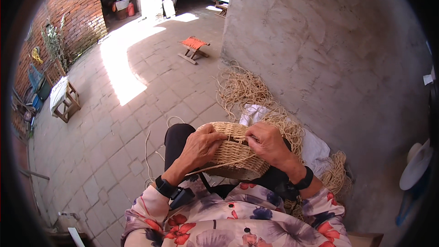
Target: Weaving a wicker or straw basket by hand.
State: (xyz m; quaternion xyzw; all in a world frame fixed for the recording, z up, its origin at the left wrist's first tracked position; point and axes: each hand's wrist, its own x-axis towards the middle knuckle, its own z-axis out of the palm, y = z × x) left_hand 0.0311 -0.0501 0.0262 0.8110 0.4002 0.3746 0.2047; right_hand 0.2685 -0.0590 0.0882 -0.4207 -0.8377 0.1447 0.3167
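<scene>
A round woven straw basket [235, 155] rests on my lap, tilted toward me. My left hand [201, 146] grips its left side near the rim. My right hand [267, 142] presses on the top edge at the right, fingers closed on the weave and a straw strand. A loose strand [215, 168] runs from under my right hand across the basket's front to the lower left. Both wrists wear black bands.
A heap of straw cord [247, 87] lies by the grey wall [320, 41], with more cord [336, 174] at my right beside white cloth [315, 146]. A folding stool [194, 48] and a small wooden table [64, 98] stand on the paved yard. A brick wall [68, 18] lines the left.
</scene>
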